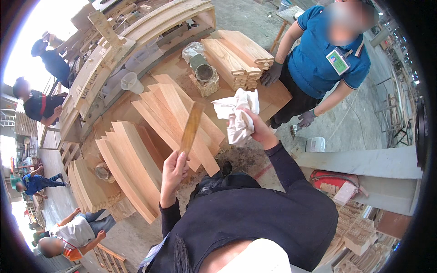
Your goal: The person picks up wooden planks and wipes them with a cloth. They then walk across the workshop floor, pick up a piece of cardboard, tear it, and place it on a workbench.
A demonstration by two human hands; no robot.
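Note:
My left hand is closed around the lower end of a narrow, flat brown wooden strip, which points up and away from me. The strip looks darker than the pale boards behind it. In my right hand I grip a crumpled white cloth, held apart from the strip. Below both hands, several loose wooden slats lie overlapping on the workbench. To the left of my left hand are stacked curved boards.
Far right on the bench stands a neat stack of slats, beside a grey cylindrical container on a block. A white bucket sits farther back. A gloved co-worker in a blue shirt stands at the bench's right end. Other people are at the left.

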